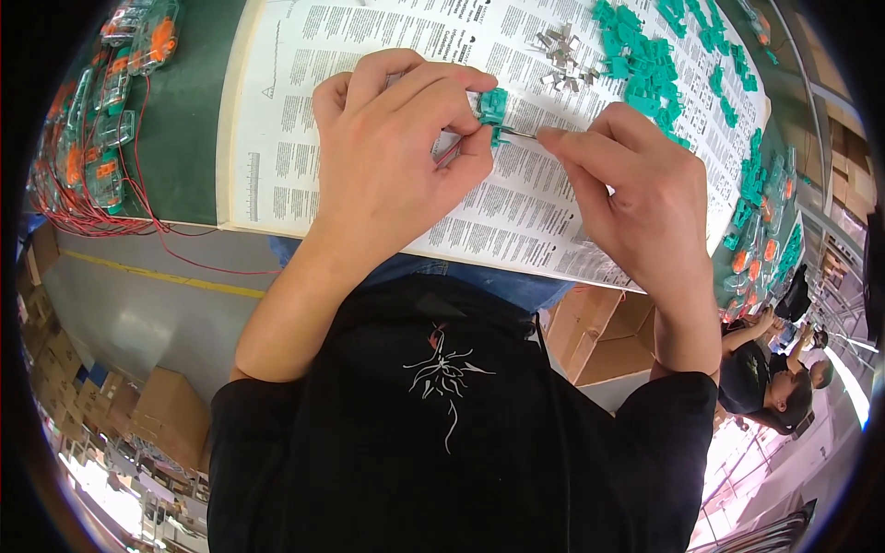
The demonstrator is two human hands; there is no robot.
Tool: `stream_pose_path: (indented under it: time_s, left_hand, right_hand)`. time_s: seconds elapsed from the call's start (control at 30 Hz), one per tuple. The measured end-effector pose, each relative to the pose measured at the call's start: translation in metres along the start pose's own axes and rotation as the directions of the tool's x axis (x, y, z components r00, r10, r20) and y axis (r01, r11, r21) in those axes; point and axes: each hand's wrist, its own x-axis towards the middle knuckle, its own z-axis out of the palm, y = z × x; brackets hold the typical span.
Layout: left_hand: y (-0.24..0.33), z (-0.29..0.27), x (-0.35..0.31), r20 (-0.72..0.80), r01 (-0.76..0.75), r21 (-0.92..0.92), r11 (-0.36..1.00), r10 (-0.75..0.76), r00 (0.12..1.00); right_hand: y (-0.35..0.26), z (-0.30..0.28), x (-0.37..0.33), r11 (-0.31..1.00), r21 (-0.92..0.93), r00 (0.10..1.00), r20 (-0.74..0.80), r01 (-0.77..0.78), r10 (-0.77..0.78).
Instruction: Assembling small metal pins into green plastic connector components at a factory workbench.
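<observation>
My left hand (396, 138) is closed, its thumb and forefinger pinching a small green plastic part (493, 106) above the printed sheet. A bit of something clear or whitish shows behind those fingers, mostly hidden by them. From the right, my right hand (636, 189) pinches a thin silvery metal piece (520, 135) between thumb and forefinger. Its far end meets the lower edge of the green part; the fingers cover the rest, so its full shape cannot be made out.
Beyond my hands lie small metal clips (564, 57) and a heap of green plastic parts (641, 69) on the printed sheet (304, 166). Clear-and-orange assemblies with red wires (111, 166) fill the left side. More assemblies (751, 258) rest at right; co-workers (765, 378) sit beyond.
</observation>
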Motion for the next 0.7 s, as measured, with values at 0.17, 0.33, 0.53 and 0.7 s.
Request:
stream_pose_path:
  time_s: [0.17, 0.33, 0.53, 0.7]
  left_hand:
    - [-0.001, 0.001, 0.002, -0.03, -0.04, 0.027, 0.999, 0.041, 0.999]
    - [-0.002, 0.0, -0.001, -0.045, -0.038, 0.038, 0.999, 0.04, 0.998]
    - [0.0, 0.001, 0.0, -0.054, -0.038, 0.019, 0.999, 0.039, 0.998]
    - [-0.001, -0.001, -0.001, -0.008, 0.001, -0.013, 1.0, -0.001, 1.0]
  right_hand:
    - [-0.035, -0.008, 0.006, 0.933, -0.348, 0.982, 0.184, 0.092, -0.028]
    - [-0.035, -0.01, 0.016, 0.898, -0.402, 0.962, 0.264, 0.181, -0.075]
    - [-0.008, -0.007, 0.008, 0.994, -0.095, 0.998, 0.053, 0.047, -0.042]
    - [-0.008, 0.007, -0.001, 1.0, -0.028, 0.999, -0.051, 0.006, -0.007]
